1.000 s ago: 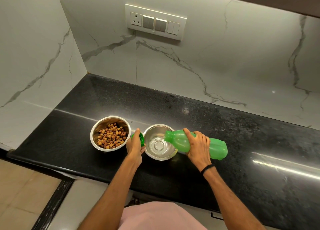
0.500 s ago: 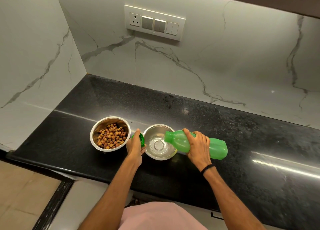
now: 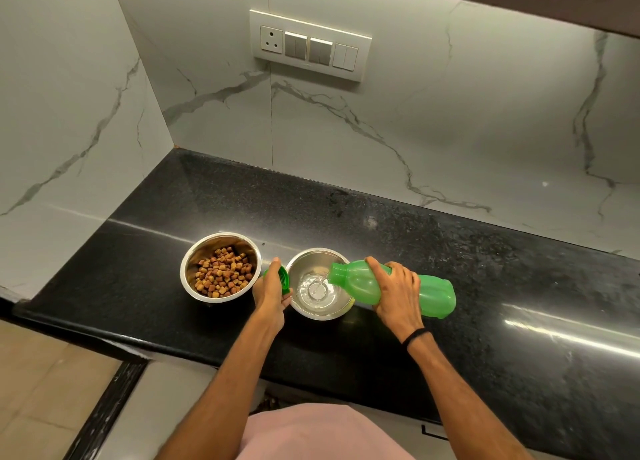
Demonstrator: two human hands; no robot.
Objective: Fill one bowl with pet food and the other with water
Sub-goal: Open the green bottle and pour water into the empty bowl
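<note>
On the black speckled stone table [image 3: 485, 251] two round stainless-steel bowls stand side by side near the front edge, close together but not touching. The left steel bowl [image 3: 188, 269] holds a heap of brown cubed pet food [image 3: 221, 274]. The right steel bowl [image 3: 304, 262] has a shallow pool of clear water [image 3: 317, 290] at its bottom.

The right hand [image 3: 398, 295] grasps a translucent green plastic bottle [image 3: 434, 293] around its middle, fingers [image 3: 398, 272] wrapped over the top and thumb on the near-neck side. The bottle lies almost level, its open mouth above the right bowl, and a thin stream of water runs from the mouth into that bowl. A black band [image 3: 415, 335] circles the right wrist.

The left hand [image 3: 272, 291] sits between the two bowls, its fingers curled around a round green ribbed bottle cap [image 3: 284, 279], just beside the water bowl's left rim.

On the white veined marble wall [image 3: 450, 130] behind the table hangs a white switch panel [image 3: 310, 45] with one socket.
</note>
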